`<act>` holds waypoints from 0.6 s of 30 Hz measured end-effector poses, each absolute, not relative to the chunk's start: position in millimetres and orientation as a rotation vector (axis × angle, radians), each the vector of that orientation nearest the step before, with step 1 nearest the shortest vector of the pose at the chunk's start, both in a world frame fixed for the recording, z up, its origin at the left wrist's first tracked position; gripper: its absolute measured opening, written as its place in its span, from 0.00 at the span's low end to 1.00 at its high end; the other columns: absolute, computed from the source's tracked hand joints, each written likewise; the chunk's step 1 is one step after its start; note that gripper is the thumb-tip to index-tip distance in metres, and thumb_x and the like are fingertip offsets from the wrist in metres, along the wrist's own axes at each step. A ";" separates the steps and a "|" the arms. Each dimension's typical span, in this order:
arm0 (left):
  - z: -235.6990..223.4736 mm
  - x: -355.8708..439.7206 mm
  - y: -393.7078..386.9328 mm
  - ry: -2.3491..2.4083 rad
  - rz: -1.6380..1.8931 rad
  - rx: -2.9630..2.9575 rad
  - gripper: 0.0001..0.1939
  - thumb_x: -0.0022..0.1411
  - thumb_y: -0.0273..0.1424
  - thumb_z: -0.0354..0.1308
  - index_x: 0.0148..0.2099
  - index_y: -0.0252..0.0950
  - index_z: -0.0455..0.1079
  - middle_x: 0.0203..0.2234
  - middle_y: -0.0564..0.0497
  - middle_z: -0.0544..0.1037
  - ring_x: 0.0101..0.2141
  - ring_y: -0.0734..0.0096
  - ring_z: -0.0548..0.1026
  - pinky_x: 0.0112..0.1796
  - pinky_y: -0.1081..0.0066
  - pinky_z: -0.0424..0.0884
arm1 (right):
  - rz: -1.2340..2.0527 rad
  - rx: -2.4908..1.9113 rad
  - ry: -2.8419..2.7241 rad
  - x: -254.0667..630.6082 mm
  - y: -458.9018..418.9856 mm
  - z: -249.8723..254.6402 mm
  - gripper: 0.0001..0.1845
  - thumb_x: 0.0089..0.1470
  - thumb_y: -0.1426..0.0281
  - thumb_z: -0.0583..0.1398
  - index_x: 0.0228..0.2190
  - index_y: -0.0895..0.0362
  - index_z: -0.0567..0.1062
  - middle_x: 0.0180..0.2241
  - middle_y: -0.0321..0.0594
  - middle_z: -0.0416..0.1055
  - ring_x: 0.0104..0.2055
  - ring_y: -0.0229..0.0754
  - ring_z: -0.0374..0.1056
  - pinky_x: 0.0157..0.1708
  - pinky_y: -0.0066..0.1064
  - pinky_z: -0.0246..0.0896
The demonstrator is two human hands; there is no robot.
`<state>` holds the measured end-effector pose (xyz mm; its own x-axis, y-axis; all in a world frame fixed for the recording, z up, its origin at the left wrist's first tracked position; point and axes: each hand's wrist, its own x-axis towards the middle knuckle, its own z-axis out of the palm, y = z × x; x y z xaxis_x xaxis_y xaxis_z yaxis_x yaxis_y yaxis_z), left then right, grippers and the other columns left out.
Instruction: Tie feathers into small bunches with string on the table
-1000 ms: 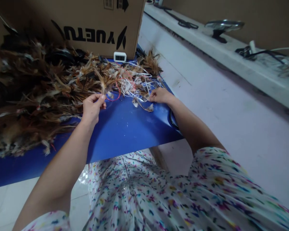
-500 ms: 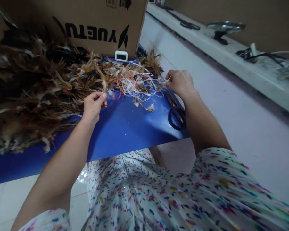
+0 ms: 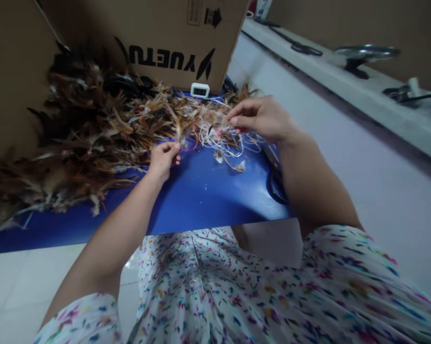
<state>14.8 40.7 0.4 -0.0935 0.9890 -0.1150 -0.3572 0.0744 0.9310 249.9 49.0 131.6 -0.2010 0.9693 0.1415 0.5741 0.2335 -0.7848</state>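
Observation:
My left hand is closed in a pinch at the base of an upright brown feather, just above the blue tabletop. A red string loops close to those fingertips. My right hand reaches over a tangle of white string mixed with loose feathers, its thumb and fingers drawn together. What sits between these fingertips, if anything, is too small to make out. Scissors with black handles lie under my right forearm, which covers part of them.
A large heap of brown and black feathers covers the left and back of the table. Behind it stands a cardboard box, with a small white digital display before it. A ledge with cables runs along the wall at right.
My right hand has moved left, from the far side of the string tangle to above it, nearer my left hand. The left hand keeps its pinch on the feather. The camera view has shifted slightly.

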 end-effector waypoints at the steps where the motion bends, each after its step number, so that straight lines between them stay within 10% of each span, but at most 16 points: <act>1: -0.2 15.1 39.5 1.044 1.344 0.823 0.10 0.59 0.23 0.64 0.25 0.33 0.71 0.16 0.56 0.70 0.15 0.81 0.66 0.17 0.79 0.60 | 0.837 -1.381 -1.901 235.8 45.5 134.1 0.03 0.50 0.72 0.68 0.29 0.53 0.80 0.23 0.34 0.75 0.27 0.38 0.71 0.30 0.32 0.69; 12: -10.2 18.4 42.4 1.074 1.320 0.845 0.09 0.61 0.22 0.62 0.30 0.34 0.67 0.19 0.56 0.71 0.17 0.82 0.66 0.20 0.77 0.62 | 1.129 -0.912 -2.266 54.8 51.1 116.3 0.10 0.54 0.82 0.61 0.27 0.56 0.75 0.22 0.30 0.73 0.25 0.33 0.70 0.28 0.26 0.65; 18: -16.5 18.2 47.4 1.081 1.404 0.823 0.05 0.65 0.31 0.59 0.35 0.37 0.69 0.24 0.54 0.73 0.26 0.76 0.73 0.27 0.76 0.69 | 0.753 -0.683 -2.337 30.1 55.8 101.1 0.05 0.55 0.78 0.61 0.35 0.63 0.76 0.33 0.34 0.76 0.39 0.35 0.72 0.46 0.32 0.65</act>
